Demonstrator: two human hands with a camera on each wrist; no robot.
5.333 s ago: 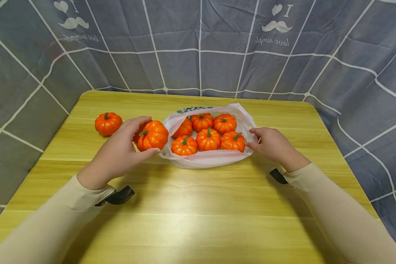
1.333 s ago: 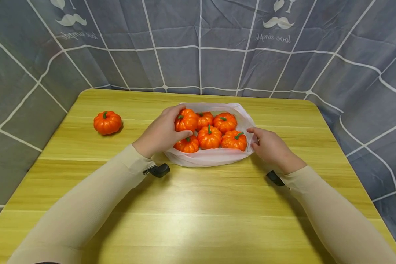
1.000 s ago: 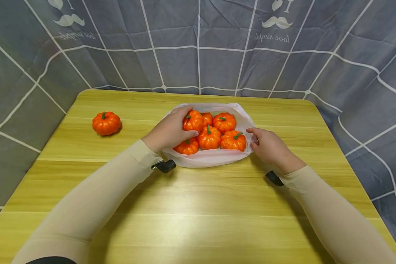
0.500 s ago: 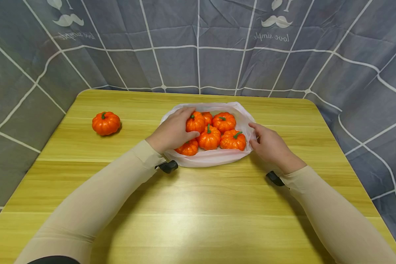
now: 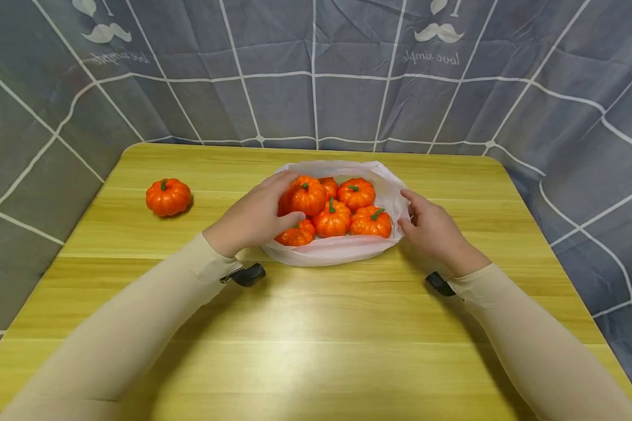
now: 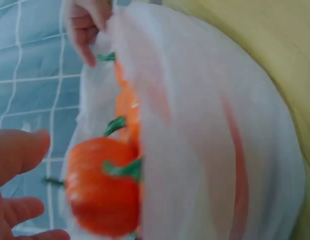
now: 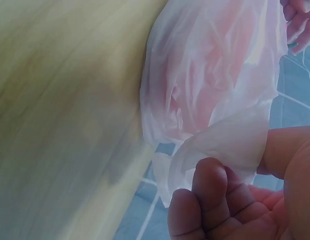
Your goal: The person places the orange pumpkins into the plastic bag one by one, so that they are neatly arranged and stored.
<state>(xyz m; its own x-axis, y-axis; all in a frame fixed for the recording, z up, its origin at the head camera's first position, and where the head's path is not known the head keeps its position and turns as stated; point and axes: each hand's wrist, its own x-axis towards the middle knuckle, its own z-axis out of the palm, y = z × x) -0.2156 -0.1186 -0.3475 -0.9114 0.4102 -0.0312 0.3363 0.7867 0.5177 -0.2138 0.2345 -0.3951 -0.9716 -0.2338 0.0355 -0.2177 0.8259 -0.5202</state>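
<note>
A white plastic bag (image 5: 326, 255) lies on the table with its mouth spread wide and several small orange pumpkins with green stems inside. My left hand (image 5: 255, 215) is at the bag's left side, thumb and fingers spread beside the topmost pumpkin (image 5: 309, 197). In the left wrist view a gap shows between the left hand (image 6: 17, 170) and that pumpkin (image 6: 102, 192). My right hand (image 5: 434, 231) holds the bag's right edge; in the right wrist view the plastic (image 7: 220, 135) runs between thumb and curled fingers. The left hand partly hides the bag's left side.
One more orange pumpkin (image 5: 168, 197) stands on the wooden table (image 5: 316, 327) at the far left, apart from the bag. A grey curtain (image 5: 279, 52) with white lines surrounds the table's back and sides.
Over the last seconds my left hand carried a pumpkin rightward into the bag. It has since let go and drawn back left. The right hand stays at the bag's right edge.
</note>
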